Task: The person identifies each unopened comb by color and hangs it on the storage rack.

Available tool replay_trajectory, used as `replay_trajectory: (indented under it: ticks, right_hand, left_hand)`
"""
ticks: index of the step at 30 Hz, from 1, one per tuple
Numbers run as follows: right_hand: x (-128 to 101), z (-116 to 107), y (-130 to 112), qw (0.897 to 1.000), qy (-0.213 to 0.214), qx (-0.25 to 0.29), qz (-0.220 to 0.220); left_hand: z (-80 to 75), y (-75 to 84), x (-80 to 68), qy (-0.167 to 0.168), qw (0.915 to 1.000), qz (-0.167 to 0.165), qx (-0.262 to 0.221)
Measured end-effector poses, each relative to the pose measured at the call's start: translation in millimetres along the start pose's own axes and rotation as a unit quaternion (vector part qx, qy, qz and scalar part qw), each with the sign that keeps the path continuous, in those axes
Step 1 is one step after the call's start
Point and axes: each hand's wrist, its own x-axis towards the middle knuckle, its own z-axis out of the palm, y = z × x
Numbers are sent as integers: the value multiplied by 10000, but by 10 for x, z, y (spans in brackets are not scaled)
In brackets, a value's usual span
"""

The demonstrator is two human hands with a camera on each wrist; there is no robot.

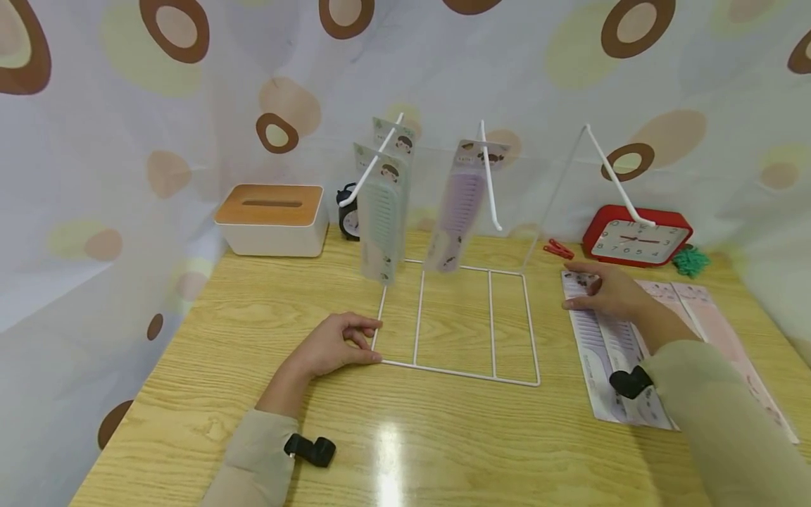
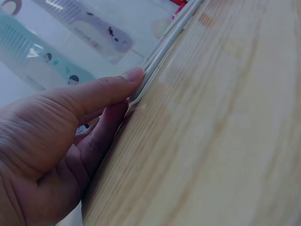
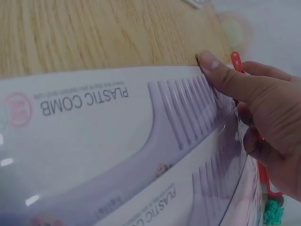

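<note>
"Fingers first: what was the right hand point(image 1: 608, 290) doing?"

"Its thumb and fingertips were clamped on the top end of a purple comb package point(image 1: 591, 345), right of centre in the head view. I couldn't tell whether that end had left the table point(image 1: 285, 296)."

"And the left hand point(image 1: 332, 345)?"

"Thumb and fingers pinched the near left corner of the white wire rack point(image 1: 456, 372), just below the middle of the frame."

"What lay around the right one?"

"A second purple package point(image 1: 621, 345) just beside the first, then pink packages point(image 1: 728, 331) toward the right edge. Above the hand sat a red clip point(image 1: 559, 248), a red clock point(image 1: 640, 238) and a green bundle point(image 1: 690, 261)."

"On the rack?"

"Green comb packages point(image 1: 380, 218) hung from its left hook, and a hanging purple package point(image 1: 461, 201) from its middle one, both above centre."

"Farthest out?"

"Left of centre, a tissue box point(image 1: 272, 239) with a wooden lid, then a small black clock point(image 1: 348, 220) partly behind the green packages. Spotted cloth point(image 1: 431, 70) filled the top of the frame."
</note>
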Motion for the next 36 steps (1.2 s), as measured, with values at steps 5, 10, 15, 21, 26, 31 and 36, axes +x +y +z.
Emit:
replay_trajectory:
  ticks: [5, 10, 15, 21, 26, 31, 36]
  right_hand:
    - [18, 27, -54, 9999, 120, 69, -104]
    - [10, 25, -159, 9978, 342, 477, -307]
    - [-91, -64, -311, 9929, 469, 1053, -296]
    - [-340, -172, -407, 9754, 948, 1977, -238]
    - [-641, -175, -532, 8703, 1030, 4773, -643]
    - [-974, -117, -841, 7072, 484, 6804, -1861]
    - [-1181, -125, -1189, 6604, 420, 6953, -2804]
  left_hand:
    - [-3, 2, 5, 0, 10000, -8, 9]
    - [-4, 7, 8, 23, 10000, -26, -18]
    - [-8, -5, -5, 21, 10000, 12, 14]
    - [5, -6, 2, 17, 10000, -11, 26]
    - [6, 20, 13, 39, 10000, -41, 50]
    - [5, 35, 3, 43, 9999, -103, 34]
    - [21, 35, 1, 43, 9999, -94, -19]
